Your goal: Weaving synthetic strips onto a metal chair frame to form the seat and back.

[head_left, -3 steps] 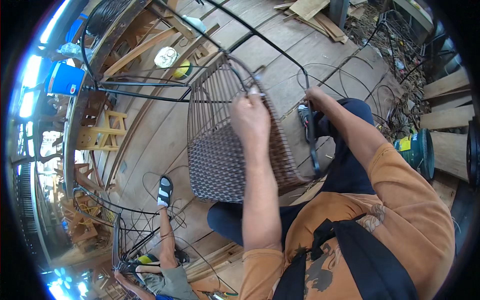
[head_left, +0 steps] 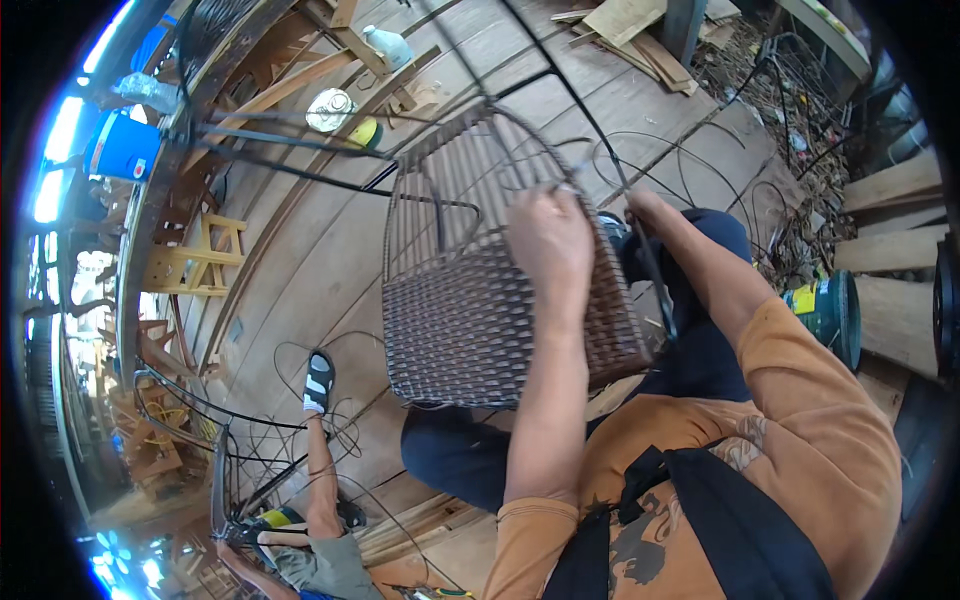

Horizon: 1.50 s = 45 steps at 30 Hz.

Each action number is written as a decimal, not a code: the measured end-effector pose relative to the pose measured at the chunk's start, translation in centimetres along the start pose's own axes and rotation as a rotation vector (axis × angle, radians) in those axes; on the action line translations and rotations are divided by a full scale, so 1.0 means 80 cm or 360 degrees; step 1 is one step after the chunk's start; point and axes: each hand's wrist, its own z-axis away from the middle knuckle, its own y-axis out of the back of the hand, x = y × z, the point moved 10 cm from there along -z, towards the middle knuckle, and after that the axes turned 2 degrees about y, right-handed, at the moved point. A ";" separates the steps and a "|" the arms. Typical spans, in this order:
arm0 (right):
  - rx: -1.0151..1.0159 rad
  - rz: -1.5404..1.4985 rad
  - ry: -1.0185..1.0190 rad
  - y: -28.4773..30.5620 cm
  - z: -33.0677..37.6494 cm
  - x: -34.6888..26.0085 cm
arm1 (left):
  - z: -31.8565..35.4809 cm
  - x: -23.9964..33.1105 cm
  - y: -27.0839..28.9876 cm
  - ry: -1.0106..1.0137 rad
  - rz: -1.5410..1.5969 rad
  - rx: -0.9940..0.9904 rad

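1 woven panel (head_left: 450, 330), turned slightly, left hand (head_left: 550, 232) farther right

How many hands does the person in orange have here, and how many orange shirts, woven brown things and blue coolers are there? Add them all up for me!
Hands: 2 (left hand, right hand)
Orange shirts: 1 (orange shirt)
Woven brown things: 1 (woven frame)
Blue coolers: 1 (blue cooler)
Total: 5

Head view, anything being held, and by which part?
The right hand grips the black frame bar partway along. The left hand is over the brown woven panel; whether it holds a strand cannot be told.
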 end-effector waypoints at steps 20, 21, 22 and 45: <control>-0.0470 0.1078 0.0740 -0.070 -0.001 -0.234 | 0.021 -0.034 -0.036 -0.0208 -0.0372 -0.0044; -0.0436 0.1094 0.0780 -0.053 0.015 -0.246 | 0.024 -0.038 -0.035 -0.0215 -0.0359 -0.0057; -0.0380 0.1119 0.0782 -0.059 0.017 -0.204 | 0.028 -0.025 -0.054 -0.0250 -0.0296 -0.0102; 0.0005 -0.2791 0.0614 0.204 0.218 -0.351 | 0.039 -0.038 -0.069 -0.0304 -0.0451 -0.0229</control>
